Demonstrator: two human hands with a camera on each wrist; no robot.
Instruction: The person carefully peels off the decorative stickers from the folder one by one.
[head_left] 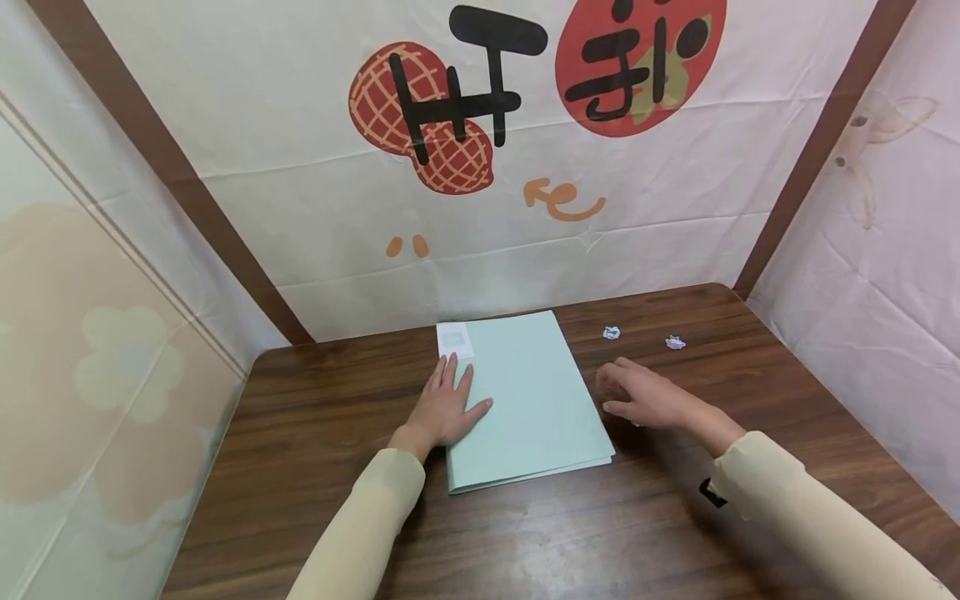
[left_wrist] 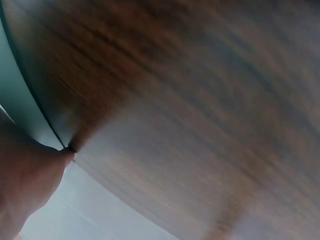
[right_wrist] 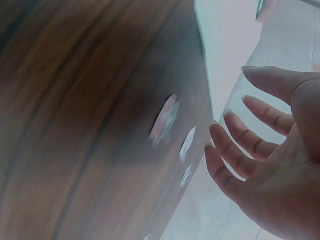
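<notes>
A mint-green folder (head_left: 525,392) lies closed on the table, with a white label (head_left: 454,340) at its far left corner. My left hand (head_left: 446,410) rests on the folder's left side, fingers spread and pointing away from me. In the left wrist view, part of that hand (left_wrist: 30,177) shows at the folder's edge. To the right of the folder, my right hand (head_left: 647,395) is held over the table with nothing in it. Its relaxed fingers (right_wrist: 235,162) show in the right wrist view, near several small stickers on the tabletop, one of them pinkish (right_wrist: 164,120).
Two small stickers lie at the back right, one bluish (head_left: 611,332) and one purple (head_left: 675,342). A small black object (head_left: 712,492) shows beside the right sleeve. Printed fabric (head_left: 510,233) hangs behind the dark wooden table (head_left: 322,475) and along both sides.
</notes>
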